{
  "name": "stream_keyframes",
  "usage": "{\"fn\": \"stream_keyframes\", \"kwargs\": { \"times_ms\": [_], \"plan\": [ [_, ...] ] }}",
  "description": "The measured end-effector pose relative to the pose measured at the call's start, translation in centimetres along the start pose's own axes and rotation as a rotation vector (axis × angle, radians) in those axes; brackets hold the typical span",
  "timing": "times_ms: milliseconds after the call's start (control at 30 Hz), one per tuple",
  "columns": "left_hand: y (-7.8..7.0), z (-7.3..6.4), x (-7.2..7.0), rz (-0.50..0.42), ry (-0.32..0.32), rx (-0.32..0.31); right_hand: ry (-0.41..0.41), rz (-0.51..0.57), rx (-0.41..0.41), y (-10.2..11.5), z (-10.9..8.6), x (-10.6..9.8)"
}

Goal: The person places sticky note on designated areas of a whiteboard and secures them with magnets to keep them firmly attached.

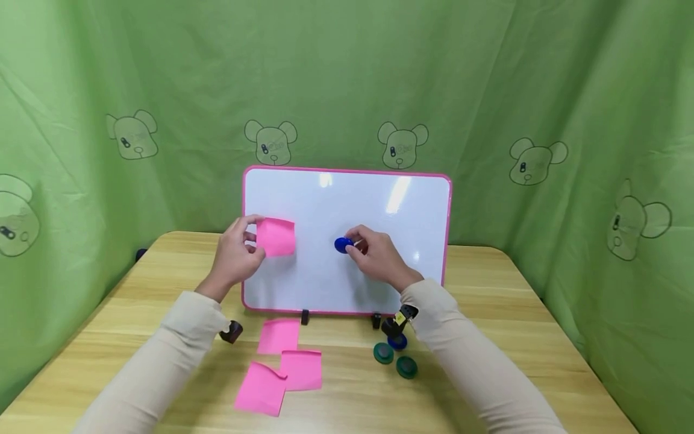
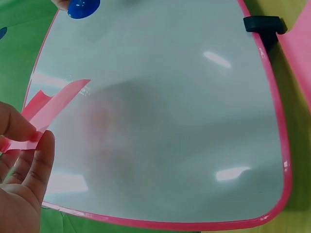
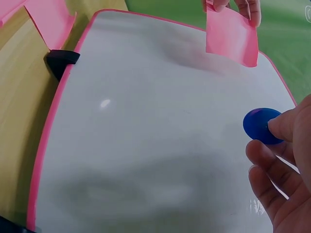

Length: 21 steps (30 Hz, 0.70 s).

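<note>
My left hand (image 1: 236, 253) pinches a pink sticky note (image 1: 278, 237) by its left edge, in front of the left part of a pink-framed whiteboard (image 1: 320, 277). In the left wrist view the note (image 2: 56, 104) stands off the board, gripped between thumb and fingers. A round blue magnet (image 1: 341, 245) is held between the thumb and fingers of my right hand (image 1: 379, 256), before the middle of the board. The right wrist view shows that magnet (image 3: 261, 125) pinched near its edge; whether it touches the board I cannot tell.
Several pink sticky notes (image 1: 300, 370) lie on the wooden table (image 1: 347, 410) before the board. Two green magnets (image 1: 406, 366) and another blue magnet (image 1: 397, 342) sit by my right forearm. Black feet (image 1: 305, 317) support the board. A green curtain (image 1: 336, 72) hangs behind.
</note>
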<state>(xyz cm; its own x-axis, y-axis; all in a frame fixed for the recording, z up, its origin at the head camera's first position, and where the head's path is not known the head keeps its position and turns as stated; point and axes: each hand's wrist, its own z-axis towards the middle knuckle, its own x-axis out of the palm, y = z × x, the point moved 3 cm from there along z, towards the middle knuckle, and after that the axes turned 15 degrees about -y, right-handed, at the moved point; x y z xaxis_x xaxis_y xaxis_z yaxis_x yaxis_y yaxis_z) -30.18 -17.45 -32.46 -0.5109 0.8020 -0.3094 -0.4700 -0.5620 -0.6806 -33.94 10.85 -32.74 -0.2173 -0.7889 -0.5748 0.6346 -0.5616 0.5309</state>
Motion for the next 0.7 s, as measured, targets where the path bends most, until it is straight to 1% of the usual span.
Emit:
{"fn": "stream_keyframes", "kwargs": {
  "times_ms": [200, 367, 567, 700],
  "plan": [
    [-0.1, 0.6, 0.0, 0.006, 0.004, 0.006, 0.001, 0.004, 0.018, 0.1, 0.5, 0.2],
    [0.0, 0.9, 0.2, 0.03, 0.014, -0.013, 0.008, 0.011, 0.031, -0.1, 0.6, 0.5],
    [0.1, 1.5, 0.4, 0.045, 0.013, -0.027, -0.004, 0.022, 0.008, 0.3, 1.0, 0.5],
    [0.1, 2.0, 0.5, 0.067, 0.028, -0.045, -0.011, 0.015, 0.007, 0.5, 1.5, 0.4]
  ]
}}
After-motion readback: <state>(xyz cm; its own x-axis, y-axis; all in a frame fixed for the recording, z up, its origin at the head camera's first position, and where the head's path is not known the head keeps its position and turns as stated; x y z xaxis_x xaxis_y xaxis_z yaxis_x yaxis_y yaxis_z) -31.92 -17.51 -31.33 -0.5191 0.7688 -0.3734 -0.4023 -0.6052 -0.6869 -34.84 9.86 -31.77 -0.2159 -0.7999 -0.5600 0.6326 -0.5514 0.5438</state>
